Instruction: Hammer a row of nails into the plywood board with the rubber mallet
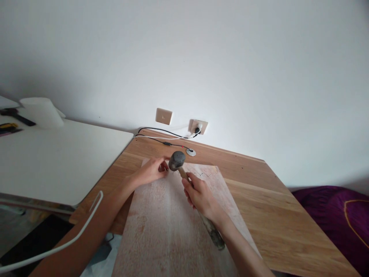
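Observation:
A dark rubber mallet head [177, 161] hangs just above the far end of a pale, scuffed wooden board [170, 219]. My right hand [200, 198] is wrapped around the mallet's wooden handle [211, 231], whose worn lower end sticks out past my wrist. My left hand [150, 172] rests at the board's far edge, with its fingertips pinched close beside the mallet head. The fingers and the mallet head hide whatever may lie between the fingertips. Thin dark marks [203, 175] show on the board beyond my right hand.
The board lies on an oak tabletop [259, 200] against a white wall, with a cable grommet [190, 152] and plugged-in cables behind it. A white table [57, 161] at the left holds tools at its far end. Purple fabric [331, 219] lies to the right.

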`<act>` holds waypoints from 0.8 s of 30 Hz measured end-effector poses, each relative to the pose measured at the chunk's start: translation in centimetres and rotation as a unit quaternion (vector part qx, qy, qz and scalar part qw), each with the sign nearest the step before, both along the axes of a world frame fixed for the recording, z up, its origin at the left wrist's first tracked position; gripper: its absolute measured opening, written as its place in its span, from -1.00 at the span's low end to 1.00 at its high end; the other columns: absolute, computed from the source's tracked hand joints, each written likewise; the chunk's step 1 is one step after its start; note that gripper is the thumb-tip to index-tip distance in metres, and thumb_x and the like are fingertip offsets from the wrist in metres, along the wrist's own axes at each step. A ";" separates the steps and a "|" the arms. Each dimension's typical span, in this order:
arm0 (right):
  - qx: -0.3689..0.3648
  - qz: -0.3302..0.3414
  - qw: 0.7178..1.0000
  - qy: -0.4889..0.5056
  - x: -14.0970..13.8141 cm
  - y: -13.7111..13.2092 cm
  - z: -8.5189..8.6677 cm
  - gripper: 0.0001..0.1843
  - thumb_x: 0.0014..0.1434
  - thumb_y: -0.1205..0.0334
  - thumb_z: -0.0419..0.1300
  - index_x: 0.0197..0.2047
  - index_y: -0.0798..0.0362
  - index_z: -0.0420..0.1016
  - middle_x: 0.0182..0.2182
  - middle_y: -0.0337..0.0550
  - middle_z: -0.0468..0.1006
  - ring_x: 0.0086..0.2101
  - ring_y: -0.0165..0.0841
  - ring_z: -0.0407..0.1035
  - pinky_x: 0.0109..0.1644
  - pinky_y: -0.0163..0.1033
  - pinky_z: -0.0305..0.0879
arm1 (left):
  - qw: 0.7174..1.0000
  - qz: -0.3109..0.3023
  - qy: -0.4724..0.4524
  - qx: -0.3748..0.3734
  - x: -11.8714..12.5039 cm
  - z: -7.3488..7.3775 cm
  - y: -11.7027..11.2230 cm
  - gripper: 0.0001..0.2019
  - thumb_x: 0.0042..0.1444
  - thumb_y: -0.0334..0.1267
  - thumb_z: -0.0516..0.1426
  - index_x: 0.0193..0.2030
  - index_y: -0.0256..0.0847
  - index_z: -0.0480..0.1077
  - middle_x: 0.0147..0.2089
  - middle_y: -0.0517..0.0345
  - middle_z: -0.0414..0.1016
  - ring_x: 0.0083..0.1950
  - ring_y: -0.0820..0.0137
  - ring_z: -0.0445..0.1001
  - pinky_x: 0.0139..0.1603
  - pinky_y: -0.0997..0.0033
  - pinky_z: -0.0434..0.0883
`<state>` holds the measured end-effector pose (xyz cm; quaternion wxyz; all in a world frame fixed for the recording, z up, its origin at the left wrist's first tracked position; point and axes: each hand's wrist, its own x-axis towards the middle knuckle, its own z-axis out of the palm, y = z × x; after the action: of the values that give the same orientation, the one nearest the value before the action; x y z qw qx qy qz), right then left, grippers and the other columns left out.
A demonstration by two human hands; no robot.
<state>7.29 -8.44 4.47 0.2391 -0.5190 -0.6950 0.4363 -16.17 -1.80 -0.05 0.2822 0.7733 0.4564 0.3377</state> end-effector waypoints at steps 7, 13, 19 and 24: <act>0.074 0.021 0.995 -0.062 -0.1 -0.2 -0.6 -0.78 0.47 0.08 -0.03 -0.19 -0.04 0.29 -0.56 -0.36 0.36 -0.64 -0.46 0.28 -0.57 -0.36 0.09 | 0.999 0.020 0.036 0.001 0.1 0.7 -0.3 -0.68 0.05 -0.37 0.33 -0.03 -0.20 0.48 -0.21 0.15 0.62 -0.21 0.31 0.58 -0.17 0.42 0.42; 0.066 0.027 0.995 -0.070 -0.3 -0.2 -0.5 -0.78 0.47 0.09 -0.04 -0.20 -0.03 0.30 -0.58 -0.36 0.36 -0.63 -0.43 0.28 -0.53 -0.33 0.08 | 1.000 0.006 0.015 -0.006 0.0 0.5 -0.2 -0.70 0.08 -0.37 0.31 -0.03 -0.20 0.49 -0.21 0.16 0.63 -0.21 0.31 0.59 -0.18 0.43 0.43; 0.070 0.028 0.995 -0.067 -0.1 -0.1 -1.1 -0.79 0.46 0.09 -0.02 -0.19 -0.03 0.31 -0.56 -0.36 0.37 -0.62 -0.44 0.28 -0.52 -0.32 0.07 | 1.000 0.013 0.007 -0.009 0.1 0.1 -0.1 -0.77 0.09 -0.41 0.28 -0.08 -0.20 0.51 -0.27 0.17 0.63 -0.27 0.34 0.59 -0.22 0.45 0.43; 0.084 0.010 0.995 -0.057 -0.2 -0.1 -0.8 -0.78 0.47 0.07 -0.05 -0.16 -0.03 0.31 -0.57 -0.35 0.37 -0.63 -0.42 0.28 -0.53 -0.31 0.07 | 1.000 0.019 0.009 -0.011 0.1 0.0 -0.1 -0.78 0.09 -0.47 0.25 -0.11 -0.20 0.52 -0.27 0.18 0.64 -0.28 0.36 0.59 -0.21 0.47 0.43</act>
<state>7.10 -8.52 3.66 0.2376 -0.5141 -0.7468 0.3487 -16.12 -1.90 -0.02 0.2805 0.7644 0.4770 0.3309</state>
